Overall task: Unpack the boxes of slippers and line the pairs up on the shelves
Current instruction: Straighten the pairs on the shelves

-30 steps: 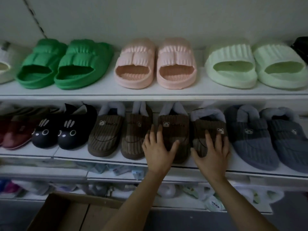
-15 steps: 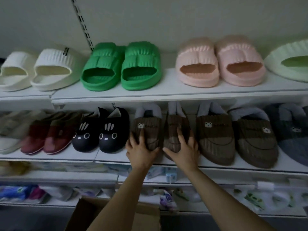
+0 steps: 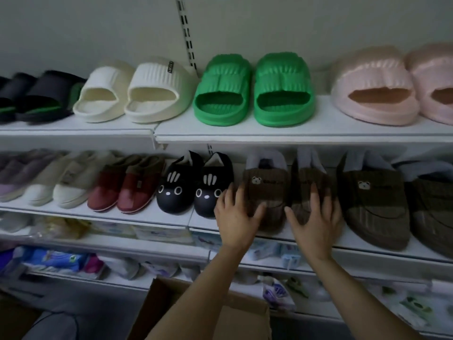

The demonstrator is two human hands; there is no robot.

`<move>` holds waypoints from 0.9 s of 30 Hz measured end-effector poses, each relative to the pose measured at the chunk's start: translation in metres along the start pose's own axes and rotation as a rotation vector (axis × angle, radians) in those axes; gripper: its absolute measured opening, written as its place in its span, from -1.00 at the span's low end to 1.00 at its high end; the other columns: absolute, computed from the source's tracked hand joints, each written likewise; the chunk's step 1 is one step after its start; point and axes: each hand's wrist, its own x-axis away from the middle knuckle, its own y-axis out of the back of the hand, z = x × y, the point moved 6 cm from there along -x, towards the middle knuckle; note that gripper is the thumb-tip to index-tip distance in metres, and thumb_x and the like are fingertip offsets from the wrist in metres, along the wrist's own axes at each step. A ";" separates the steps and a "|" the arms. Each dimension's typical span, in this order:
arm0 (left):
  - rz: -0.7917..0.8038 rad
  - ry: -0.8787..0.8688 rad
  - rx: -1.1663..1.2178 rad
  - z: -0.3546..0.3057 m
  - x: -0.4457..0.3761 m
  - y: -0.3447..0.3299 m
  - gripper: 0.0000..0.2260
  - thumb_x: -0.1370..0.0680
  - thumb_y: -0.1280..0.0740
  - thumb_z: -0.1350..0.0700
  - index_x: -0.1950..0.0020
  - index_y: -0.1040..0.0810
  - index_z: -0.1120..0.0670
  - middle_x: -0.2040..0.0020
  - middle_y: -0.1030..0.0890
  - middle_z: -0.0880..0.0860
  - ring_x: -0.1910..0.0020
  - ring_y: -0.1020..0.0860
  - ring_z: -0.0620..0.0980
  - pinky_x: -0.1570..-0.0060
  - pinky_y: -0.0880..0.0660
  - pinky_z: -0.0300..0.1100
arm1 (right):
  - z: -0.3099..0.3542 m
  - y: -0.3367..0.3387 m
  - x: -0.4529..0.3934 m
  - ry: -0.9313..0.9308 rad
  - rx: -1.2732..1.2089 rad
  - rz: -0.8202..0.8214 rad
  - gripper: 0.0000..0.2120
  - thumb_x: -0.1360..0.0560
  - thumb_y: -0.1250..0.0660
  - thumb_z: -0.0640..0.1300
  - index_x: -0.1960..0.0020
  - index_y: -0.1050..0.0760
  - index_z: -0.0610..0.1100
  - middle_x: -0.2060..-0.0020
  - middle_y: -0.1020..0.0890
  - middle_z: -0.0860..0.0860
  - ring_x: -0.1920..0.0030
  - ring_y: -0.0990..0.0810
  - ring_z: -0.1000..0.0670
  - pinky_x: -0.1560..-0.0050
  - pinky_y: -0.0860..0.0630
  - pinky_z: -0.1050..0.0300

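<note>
Both hands on a brown pair, centre-right of frame, middle shelf (image 3: 147,214). Left hand (image 3: 235,217) lies over the toe of the left brown slipper (image 3: 267,192), fingers spread and straight, thumb against the toe, pressing rather than gripping. Right hand (image 3: 316,222) on the right brown slipper (image 3: 308,190), fingers apart and flat on the upper. The two slippers touch side by side, toes toward the camera at the shelf's front edge.

Just left of them: black cat pair (image 3: 193,187), then red pair (image 3: 125,187), then cream pair (image 3: 63,185). Right of them: a second brown pair (image 3: 372,202), bear logo visible.

Top shelf (image 3: 245,133), left to right: black slides (image 3: 31,96), white slides (image 3: 132,92), green slides (image 3: 252,89), pink slides (image 3: 377,87).

Open cardboard box (image 3: 235,312) at bottom centre, partly behind the forearms. Contents not visible. Lower shelves hold blurred packets.
</note>
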 end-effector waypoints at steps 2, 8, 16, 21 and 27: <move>-0.135 -0.018 0.004 0.027 -0.015 0.029 -0.40 -0.51 -0.23 -0.28 -0.44 -0.47 0.04 -0.41 -0.48 0.15 -0.37 -0.41 0.21 -0.30 -0.38 0.12 | 0.035 0.002 0.010 0.130 -0.072 -0.085 -0.28 -0.44 -0.19 0.28 -0.50 -0.31 -0.08 -0.43 -0.35 -0.21 -0.40 -0.26 -0.31 -0.36 -0.26 -0.25; -0.193 0.173 -0.092 0.138 -0.056 0.068 -0.35 -0.46 -0.39 -0.17 -0.46 -0.43 0.13 -0.40 -0.43 0.28 -0.37 -0.37 0.34 -0.32 -0.34 0.21 | 0.135 -0.059 0.031 0.236 -0.194 0.127 -0.33 -0.42 -0.25 0.26 -0.45 -0.38 -0.02 -0.26 -0.51 -0.17 -0.23 -0.43 -0.30 -0.22 -0.47 -0.18; 0.034 0.051 -0.027 0.194 -0.083 0.050 -0.20 -0.44 -0.41 -0.23 -0.57 -0.27 0.09 -0.56 -0.22 0.28 -0.39 -0.33 0.36 -0.32 -0.38 0.20 | 0.184 -0.133 0.036 0.082 -0.027 0.237 -0.23 -0.42 -0.37 0.28 -0.54 -0.14 0.20 -0.52 -0.21 -0.10 -0.46 -0.16 -0.24 -0.42 -0.24 -0.13; -0.045 -0.043 0.004 0.192 -0.081 0.049 -0.20 -0.36 -0.26 -0.29 -0.48 -0.41 0.14 -0.45 -0.36 0.34 -0.18 -0.48 0.37 -0.12 -0.48 0.14 | 0.193 -0.143 0.042 0.029 -0.074 0.129 -0.24 -0.37 -0.47 0.13 -0.50 -0.26 0.17 -0.50 -0.24 -0.14 -0.40 -0.26 -0.27 -0.34 -0.37 -0.18; 0.001 -0.036 -0.006 0.189 -0.074 0.053 -0.19 -0.34 -0.46 -0.20 -0.51 -0.37 0.09 -0.46 -0.35 0.29 -0.25 -0.44 0.36 -0.13 -0.46 0.18 | 0.195 -0.139 0.048 0.017 -0.097 0.089 -0.25 -0.35 -0.48 0.08 -0.49 -0.31 0.11 -0.48 -0.26 -0.14 -0.37 -0.29 -0.24 -0.32 -0.41 -0.17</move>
